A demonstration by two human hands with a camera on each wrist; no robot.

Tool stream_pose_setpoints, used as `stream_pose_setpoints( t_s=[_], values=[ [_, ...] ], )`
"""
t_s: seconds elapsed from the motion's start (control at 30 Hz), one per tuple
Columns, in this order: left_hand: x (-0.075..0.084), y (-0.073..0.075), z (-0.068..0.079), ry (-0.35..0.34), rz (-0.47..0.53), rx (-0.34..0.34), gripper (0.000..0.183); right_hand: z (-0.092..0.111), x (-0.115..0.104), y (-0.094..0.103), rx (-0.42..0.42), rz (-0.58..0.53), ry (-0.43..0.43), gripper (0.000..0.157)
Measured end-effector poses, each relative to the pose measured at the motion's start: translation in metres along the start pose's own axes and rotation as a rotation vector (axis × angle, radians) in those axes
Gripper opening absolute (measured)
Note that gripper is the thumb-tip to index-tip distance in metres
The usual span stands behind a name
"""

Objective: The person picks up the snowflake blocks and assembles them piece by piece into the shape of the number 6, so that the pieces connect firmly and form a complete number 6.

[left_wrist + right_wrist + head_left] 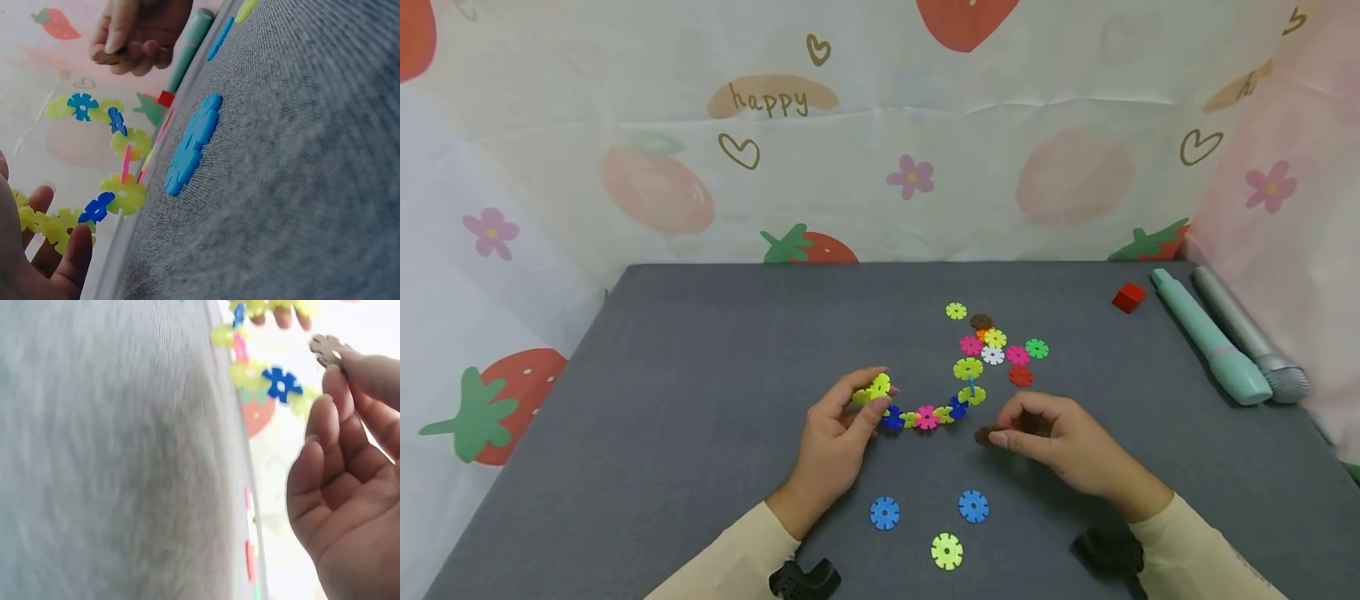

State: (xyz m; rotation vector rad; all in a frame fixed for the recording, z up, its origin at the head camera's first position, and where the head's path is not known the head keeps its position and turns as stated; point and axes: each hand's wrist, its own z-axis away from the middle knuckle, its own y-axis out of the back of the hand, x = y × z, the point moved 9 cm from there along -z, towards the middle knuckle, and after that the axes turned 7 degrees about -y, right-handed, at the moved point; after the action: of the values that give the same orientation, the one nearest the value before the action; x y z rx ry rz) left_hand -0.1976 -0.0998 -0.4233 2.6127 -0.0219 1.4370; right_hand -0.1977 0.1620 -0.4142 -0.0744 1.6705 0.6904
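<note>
Beige sleeves [1206, 550] lie nearest, disc chain [927, 417] between both hands [831, 446].

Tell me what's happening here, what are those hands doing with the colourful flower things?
A person is handling notched plastic discs. The left hand holds one end of a curved chain of linked discs, mostly yellow, blue and pink. The right hand pinches a brown disc, which isn't joined to the chain. Two blue discs and a yellow disc lie loose on the near part of the grey table, with more loose discs beyond the chain.
</note>
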Motion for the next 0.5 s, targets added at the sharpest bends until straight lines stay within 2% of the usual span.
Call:
stream_pose_setpoints(
  t_s=[0.13, 0.27, 0.5],
  values=[
    [0.001, -0.002, 0.000, -0.019, 0.009, -0.018, 0.037, 0.001, -0.012, -0.003, 0.022, -0.001, 0.033, 0.010],
    [0.004, -0.004, 0.000, -0.041, 0.010, -0.041, 0.039, 0.001, -0.025, -0.005, 0.044, -0.005, 0.093, 0.016],
    [0.008, -0.005, 0.000, -0.069, -0.032, -0.050, 0.040, -0.004, -0.047, -0.009, 0.112, 0.014, 0.171, 0.019]
  ],
)
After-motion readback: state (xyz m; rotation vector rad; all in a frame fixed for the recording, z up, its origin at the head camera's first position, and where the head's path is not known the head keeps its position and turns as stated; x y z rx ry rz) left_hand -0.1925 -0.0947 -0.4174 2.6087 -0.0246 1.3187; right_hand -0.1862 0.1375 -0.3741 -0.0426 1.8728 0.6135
